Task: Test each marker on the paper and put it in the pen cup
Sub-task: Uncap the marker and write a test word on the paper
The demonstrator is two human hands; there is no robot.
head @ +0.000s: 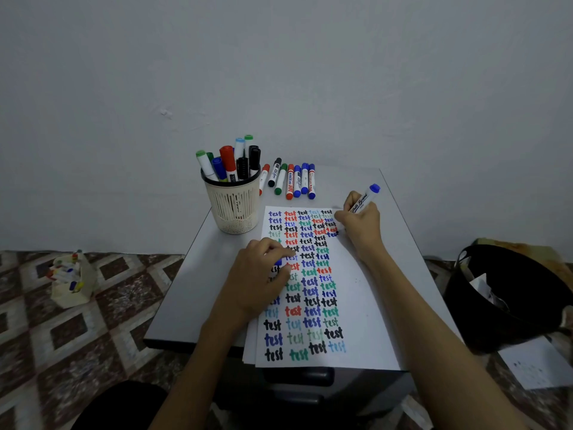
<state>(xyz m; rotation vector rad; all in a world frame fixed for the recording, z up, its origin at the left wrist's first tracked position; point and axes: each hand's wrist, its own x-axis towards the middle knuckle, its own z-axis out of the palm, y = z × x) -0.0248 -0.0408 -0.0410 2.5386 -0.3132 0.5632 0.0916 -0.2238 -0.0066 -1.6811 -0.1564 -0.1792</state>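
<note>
A white paper (366, 305) covered with rows of "test" in black, blue, red and green lies on the small grey table (192, 274). My right hand (362, 225) grips a blue whiteboard marker (364, 200), tip down on the paper's upper right part. My left hand (257, 280) rests on the left side of the paper and pinches a small blue cap (278, 262) between thumb and fingers. A cream mesh pen cup (234, 212) with several markers stands at the table's back left. Several capped markers (291, 181) lie in a row behind the paper.
A black bin (511, 293) stands on the floor to the right, with a loose sheet (533, 364) in front of it. A cream pouch of small markers (71, 280) sits on the patterned floor to the left. A plain wall is close behind the table.
</note>
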